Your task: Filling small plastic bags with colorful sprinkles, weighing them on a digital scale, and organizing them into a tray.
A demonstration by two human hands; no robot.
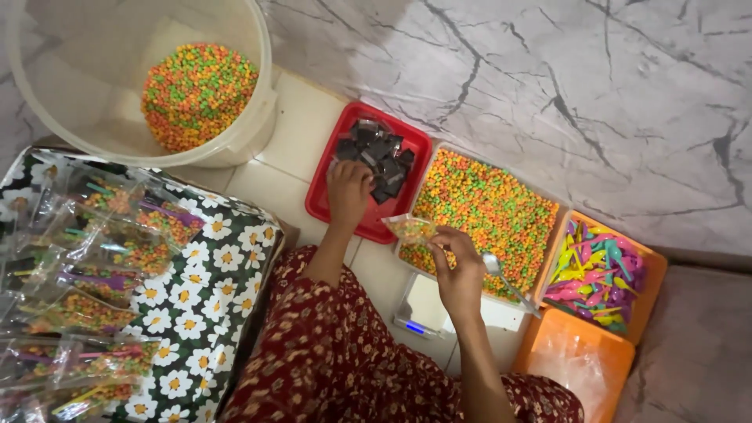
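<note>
My left hand [348,193] reaches into a red tray [329,205] of small dark wrapped pieces [379,155], its fingers closed around some of them. My right hand [457,270] holds a small clear bag [409,228] partly filled with coloured beads, together with a metal spoon [505,280], over a white tray [540,270] heaped with orange, yellow and green beads [489,210]. A small white scale [423,312] sits on the tiled floor just under my right wrist.
A large white bucket [258,117] with more beads stands at top left. Several filled clear bags [94,290] lie on a daisy-print cloth [205,294] at left. At right, an orange tray [652,282] holds coloured plastic spoons [595,274]; another orange tray [576,362] holds clear bags.
</note>
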